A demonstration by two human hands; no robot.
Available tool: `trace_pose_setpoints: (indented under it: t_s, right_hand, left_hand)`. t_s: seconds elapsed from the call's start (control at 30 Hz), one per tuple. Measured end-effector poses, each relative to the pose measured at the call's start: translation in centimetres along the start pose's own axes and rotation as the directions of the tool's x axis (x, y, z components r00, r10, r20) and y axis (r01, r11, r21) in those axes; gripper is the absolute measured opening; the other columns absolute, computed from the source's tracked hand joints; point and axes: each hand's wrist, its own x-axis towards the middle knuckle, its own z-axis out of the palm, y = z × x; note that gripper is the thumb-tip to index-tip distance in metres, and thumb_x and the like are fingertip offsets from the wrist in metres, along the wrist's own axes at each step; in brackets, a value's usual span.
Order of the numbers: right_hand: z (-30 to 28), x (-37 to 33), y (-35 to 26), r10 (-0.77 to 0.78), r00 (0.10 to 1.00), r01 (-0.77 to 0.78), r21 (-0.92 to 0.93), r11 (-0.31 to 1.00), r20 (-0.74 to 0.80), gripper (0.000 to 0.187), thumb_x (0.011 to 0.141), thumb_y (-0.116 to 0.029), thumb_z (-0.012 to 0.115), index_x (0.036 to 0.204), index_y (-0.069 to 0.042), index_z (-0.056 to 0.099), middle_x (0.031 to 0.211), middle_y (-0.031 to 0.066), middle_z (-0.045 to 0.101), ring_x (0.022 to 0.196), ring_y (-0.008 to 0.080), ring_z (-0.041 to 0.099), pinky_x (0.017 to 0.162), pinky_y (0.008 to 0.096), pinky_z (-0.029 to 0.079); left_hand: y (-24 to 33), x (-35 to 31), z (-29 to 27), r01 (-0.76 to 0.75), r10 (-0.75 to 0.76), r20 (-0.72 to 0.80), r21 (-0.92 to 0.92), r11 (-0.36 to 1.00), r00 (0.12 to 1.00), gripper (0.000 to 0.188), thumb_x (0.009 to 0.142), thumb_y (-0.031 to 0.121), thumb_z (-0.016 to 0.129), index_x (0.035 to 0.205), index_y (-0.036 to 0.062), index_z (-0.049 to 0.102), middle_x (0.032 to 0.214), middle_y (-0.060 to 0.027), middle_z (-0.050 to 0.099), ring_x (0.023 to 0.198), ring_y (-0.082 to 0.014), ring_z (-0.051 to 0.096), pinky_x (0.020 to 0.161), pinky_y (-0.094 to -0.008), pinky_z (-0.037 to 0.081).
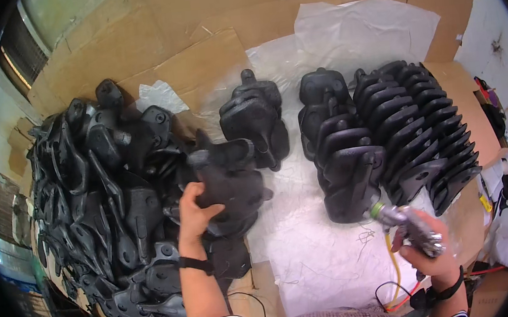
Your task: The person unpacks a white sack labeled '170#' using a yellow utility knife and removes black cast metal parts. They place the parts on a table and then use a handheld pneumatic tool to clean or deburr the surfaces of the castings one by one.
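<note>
My left hand (193, 216) is closed on the edge of a black moulded part (226, 188), which is blurred by motion. The part is held over the right side of a big heap of similar black parts (112, 215). In my right hand (432, 251) is a metal spray gun (417, 231) with a green ring near its nozzle. Its tip points up and left, close to the front of a row of nested black parts (352, 161). A yellow hose (394, 264) hangs below the gun.
Two more rows of black parts (394, 120) stand at the right. A smaller stack (253, 119) sits at the middle back. White sheeting (313, 263) covers the table, and cardboard (191, 18) lines the back. Thin cables (258, 298) lie at the near edge.
</note>
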Motion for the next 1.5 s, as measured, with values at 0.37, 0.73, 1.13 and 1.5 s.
trace_pose_setpoints:
  t_s: [0.37,0.73,1.13,1.5]
  right_hand:
    - [0.0,0.1,2.7,0.224,0.974,-0.225,0.01,0.974,0.042,0.056,0.075,-0.004,0.073,0.126,0.001,0.051,0.087,0.0059,0.065,0.079,0.0114,0.061,0.072,0.0267,0.049]
    - [0.5,0.2,4.3,0.321,0.941,-0.327,0.041,0.944,0.102,0.055,0.074,-0.006,0.076,0.124,0.0,0.053,0.09,0.0066,0.066,0.082,0.012,0.063,0.075,0.0268,0.05]
    - [0.9,0.8,0.7,0.093,0.995,-0.09,-0.062,0.994,0.046,0.056,0.075,-0.003,0.072,0.126,0.001,0.05,0.084,0.0064,0.065,0.077,0.0123,0.062,0.072,0.027,0.05]
    - [0.6,0.4,0.6,0.168,0.983,-0.165,-0.037,0.986,0.078,0.054,0.075,0.0,0.073,0.125,0.001,0.052,0.089,0.0069,0.067,0.08,0.011,0.063,0.075,0.0259,0.049]
  left_hand:
    - [-0.1,7.7,-1.0,0.292,-0.125,0.32,-0.551,0.782,0.939,0.06,0.059,-0.003,0.072,0.117,-0.0002,0.057,0.112,-0.0033,0.06,0.104,-0.0181,0.056,0.094,-0.0289,0.042]
    - [-4.0,15.5,7.6,0.361,-0.227,0.342,-0.403,0.841,0.912,0.047,0.059,0.0,0.078,0.101,-0.0018,0.056,0.12,-0.0093,0.047,0.107,-0.0245,0.052,0.094,-0.0318,0.043]
    - [11.7,9.9,-16.5,-0.6,0.194,-0.827,-0.2,0.775,0.527,0.063,0.089,0.023,0.06,0.139,0.0027,0.028,0.128,-0.0128,0.04,0.116,-0.0331,0.047,0.101,-0.0436,0.037]
    - [-10.6,13.8,9.3,0.267,-0.369,-0.088,-0.539,0.799,0.925,0.049,0.076,-0.003,0.059,0.124,0.0039,0.054,0.116,-0.0086,0.06,0.108,-0.0239,0.057,0.089,-0.0337,0.045]
